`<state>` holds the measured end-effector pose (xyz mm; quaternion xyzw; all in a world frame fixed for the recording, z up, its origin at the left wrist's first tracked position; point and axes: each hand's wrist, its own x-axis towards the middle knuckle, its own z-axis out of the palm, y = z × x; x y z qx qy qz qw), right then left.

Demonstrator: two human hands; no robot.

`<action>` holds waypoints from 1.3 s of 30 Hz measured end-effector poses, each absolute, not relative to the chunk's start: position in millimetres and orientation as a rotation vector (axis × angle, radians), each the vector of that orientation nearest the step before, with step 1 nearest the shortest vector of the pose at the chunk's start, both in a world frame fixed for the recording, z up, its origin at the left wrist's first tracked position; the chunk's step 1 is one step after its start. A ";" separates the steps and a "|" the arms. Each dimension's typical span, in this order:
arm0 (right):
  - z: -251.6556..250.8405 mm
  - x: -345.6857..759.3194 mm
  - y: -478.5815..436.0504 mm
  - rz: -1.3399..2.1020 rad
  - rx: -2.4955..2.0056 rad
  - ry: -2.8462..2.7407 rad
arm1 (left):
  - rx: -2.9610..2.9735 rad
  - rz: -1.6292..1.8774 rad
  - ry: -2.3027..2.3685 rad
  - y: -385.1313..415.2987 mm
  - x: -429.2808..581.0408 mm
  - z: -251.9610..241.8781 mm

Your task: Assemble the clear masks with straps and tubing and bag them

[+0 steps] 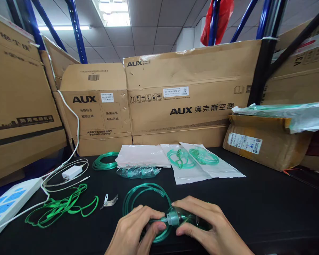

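Observation:
At the front of the black table, my right hand [202, 216] is closed round a clear green plastic mask [195, 219]. A pale green connector [172, 216] sticks out of the mask toward the left. My left hand [139, 225] pinches the end of a green tube where it meets this connector; whether it is pushed fully on I cannot tell. The rest of the tubing [130, 196] lies in a loose coil behind and beneath my hands. Left of the coil are small curved metal strips [110, 202] and a tangle of green elastic straps [66, 205].
Farther back are another tube coil [105, 161], clear connector parts [138, 172], white packets [143, 156] and bagged tubing sets [202, 157]. A power strip [13, 198] with a white cable and adapter [72, 172] lies left. Cardboard boxes [180, 92] wall the back; a smaller box [266, 141] stands right.

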<state>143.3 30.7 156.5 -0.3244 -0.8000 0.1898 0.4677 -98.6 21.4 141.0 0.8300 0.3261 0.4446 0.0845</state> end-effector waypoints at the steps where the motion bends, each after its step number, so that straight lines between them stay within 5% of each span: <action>1: 157.0 143.3 30.5 0.458 -0.801 -1.961 | 2.468 1.342 0.977 20.8 -97.3 139.2; 39: 156.7 144.9 28.8 0.412 -0.978 -2.037 | 2.935 1.411 0.887 26.8 -106.4 140.5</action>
